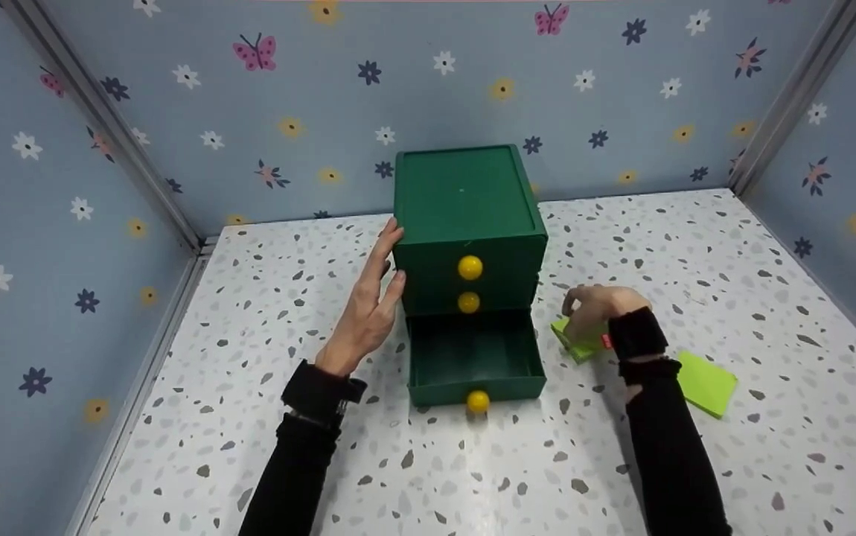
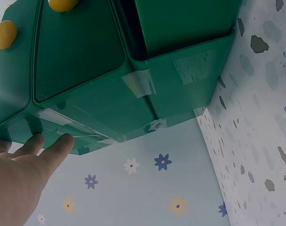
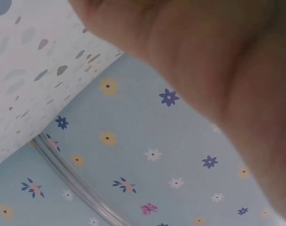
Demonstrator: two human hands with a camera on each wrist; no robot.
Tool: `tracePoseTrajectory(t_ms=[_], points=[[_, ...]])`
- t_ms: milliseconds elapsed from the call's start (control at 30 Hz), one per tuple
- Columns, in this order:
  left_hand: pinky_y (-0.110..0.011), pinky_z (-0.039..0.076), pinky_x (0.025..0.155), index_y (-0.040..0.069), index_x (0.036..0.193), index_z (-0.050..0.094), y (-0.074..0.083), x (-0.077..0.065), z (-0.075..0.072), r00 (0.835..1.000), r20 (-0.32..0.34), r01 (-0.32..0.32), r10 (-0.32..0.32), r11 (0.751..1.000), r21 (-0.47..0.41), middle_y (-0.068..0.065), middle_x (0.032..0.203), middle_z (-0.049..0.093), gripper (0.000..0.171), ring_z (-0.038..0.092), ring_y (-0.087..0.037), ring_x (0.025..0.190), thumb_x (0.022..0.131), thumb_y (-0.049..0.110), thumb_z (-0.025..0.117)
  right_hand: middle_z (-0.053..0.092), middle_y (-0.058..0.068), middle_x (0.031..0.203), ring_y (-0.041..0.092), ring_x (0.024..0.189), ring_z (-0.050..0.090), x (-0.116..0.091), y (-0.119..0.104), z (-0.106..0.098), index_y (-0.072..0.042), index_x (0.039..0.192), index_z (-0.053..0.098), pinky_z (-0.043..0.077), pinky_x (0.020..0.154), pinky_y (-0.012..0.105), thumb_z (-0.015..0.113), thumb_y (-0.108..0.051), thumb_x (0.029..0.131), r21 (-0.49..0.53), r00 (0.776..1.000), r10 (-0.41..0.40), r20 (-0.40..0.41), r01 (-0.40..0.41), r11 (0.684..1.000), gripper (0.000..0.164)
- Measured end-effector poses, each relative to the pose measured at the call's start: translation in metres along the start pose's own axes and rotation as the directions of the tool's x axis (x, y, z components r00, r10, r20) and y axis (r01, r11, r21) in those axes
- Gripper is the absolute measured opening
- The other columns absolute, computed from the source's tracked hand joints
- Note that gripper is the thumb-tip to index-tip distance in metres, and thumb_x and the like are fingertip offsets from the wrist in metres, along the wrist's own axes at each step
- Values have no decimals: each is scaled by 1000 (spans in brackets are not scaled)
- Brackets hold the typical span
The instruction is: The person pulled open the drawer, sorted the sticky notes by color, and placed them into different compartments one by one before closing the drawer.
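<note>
A green drawer unit (image 1: pixel 465 197) with round yellow knobs stands in the middle of the table, its bottom drawer (image 1: pixel 428 393) pulled out. My left hand (image 1: pixel 365 313) rests against the unit's left side with fingers extended; the left wrist view shows its fingertips at the taped green side wall (image 2: pixel 105 113). To the right, my right hand (image 1: pixel 599 309) is over a folded lime-green cloth (image 1: pixel 580 351) with a small red tag (image 1: pixel 607 341). Its fingers bend down toward the cloth, and I cannot tell whether they grip it. Only the palm (image 3: pixel 204 61) appears in the right wrist view.
A second lime-green folded square (image 1: pixel 707 383) lies right of my right forearm. The speckled white table (image 1: pixel 264 283) meets flower-patterned walls (image 1: pixel 443 97) behind and at both sides. Grey metal posts (image 1: pixel 793 97) mark the corners.
</note>
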State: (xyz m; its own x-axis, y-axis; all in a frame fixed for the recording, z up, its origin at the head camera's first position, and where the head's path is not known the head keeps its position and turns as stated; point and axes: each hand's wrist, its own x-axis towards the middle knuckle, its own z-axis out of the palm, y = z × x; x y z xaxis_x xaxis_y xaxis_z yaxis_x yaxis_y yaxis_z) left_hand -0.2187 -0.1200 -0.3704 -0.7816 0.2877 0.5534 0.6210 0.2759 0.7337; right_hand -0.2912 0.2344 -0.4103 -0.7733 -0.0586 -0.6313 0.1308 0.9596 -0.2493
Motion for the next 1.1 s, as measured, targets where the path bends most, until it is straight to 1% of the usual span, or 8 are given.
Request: tracePoseTrajectory(t_ms=[133, 233, 433, 567, 700, 867, 1000, 1100], points=[[-44, 20, 119, 1, 148, 23, -1, 0, 0, 1000, -2, 0, 0, 1000, 3, -16, 159, 11, 51, 12, -23, 148, 100, 2, 38, 44, 18, 137, 34, 113, 48, -1, 5, -5, -25, 126, 56, 51, 79, 45, 70, -35, 76, 73, 998, -30, 59, 26, 997, 53], [-44, 20, 120, 2, 149, 22, 0, 0, 0, 1000, 4, 12, -12, 1000, -1, -15, 159, 10, 51, 11, -22, 148, 100, 3, 38, 42, 20, 142, 34, 121, 46, -2, 9, -8, -21, 127, 58, 48, 91, 50, 68, -35, 76, 77, 995, -77, 65, 72, 994, 54], [-43, 20, 120, 3, 150, 20, 0, -1, 1, 1000, 12, 22, -22, 1000, 3, -14, 160, 9, 52, 10, -21, 148, 101, 4, 37, 43, 18, 139, 32, 114, 50, -7, 16, -13, -17, 130, 52, 51, 82, 39, 67, -35, 76, 128, 989, -141, 37, 136, 983, 59], [-45, 19, 119, 4, 150, 20, 0, 0, 1, 1000, 9, 18, -18, 1000, 2, -13, 160, 9, 52, 10, -22, 148, 101, 4, 37, 35, 23, 143, 36, 118, 48, -14, 18, -18, -13, 134, 42, 53, 84, 40, 66, -34, 81, 176, 974, -225, -9, 223, 959, 62], [-45, 19, 119, 4, 150, 20, -1, 0, 1, 1000, 7, 19, -19, 1000, 3, -13, 160, 8, 52, 10, -22, 148, 101, 4, 37, 27, 27, 147, 35, 116, 49, -25, 17, -23, -12, 133, 40, 54, 83, 39, 66, -31, 82, 162, 962, -263, -69, 271, 949, 61], [-49, 19, 119, 3, 150, 20, -1, 0, 1, 1000, 6, 18, -18, 1000, 1, -14, 160, 8, 53, 10, -24, 148, 100, 3, 37, 29, 26, 146, 30, 109, 50, -34, 12, -26, -11, 130, 42, 54, 81, 38, 66, -28, 81, 129, 947, -298, -124, 313, 941, 57], [-50, 19, 118, 3, 150, 21, -2, 0, 1, 1000, 4, 19, -19, 1000, 7, -15, 159, 9, 52, 10, -24, 148, 100, 2, 37, 33, 25, 142, 30, 109, 50, -38, 9, -26, -10, 129, 44, 55, 80, 38, 67, -27, 80, 143, 933, -337, -126, 353, 925, 57], [-46, 19, 119, 7, 150, 20, -14, 0, 4, 1000, -4, 16, -16, 1000, 9, -11, 160, 9, 53, 10, -21, 148, 101, 5, 38, 37, 23, 139, 29, 107, 51, -42, 6, -26, -11, 128, 46, 55, 79, 38, 69, -28, 79, 154, 930, -349, -118, 365, 918, 57]])
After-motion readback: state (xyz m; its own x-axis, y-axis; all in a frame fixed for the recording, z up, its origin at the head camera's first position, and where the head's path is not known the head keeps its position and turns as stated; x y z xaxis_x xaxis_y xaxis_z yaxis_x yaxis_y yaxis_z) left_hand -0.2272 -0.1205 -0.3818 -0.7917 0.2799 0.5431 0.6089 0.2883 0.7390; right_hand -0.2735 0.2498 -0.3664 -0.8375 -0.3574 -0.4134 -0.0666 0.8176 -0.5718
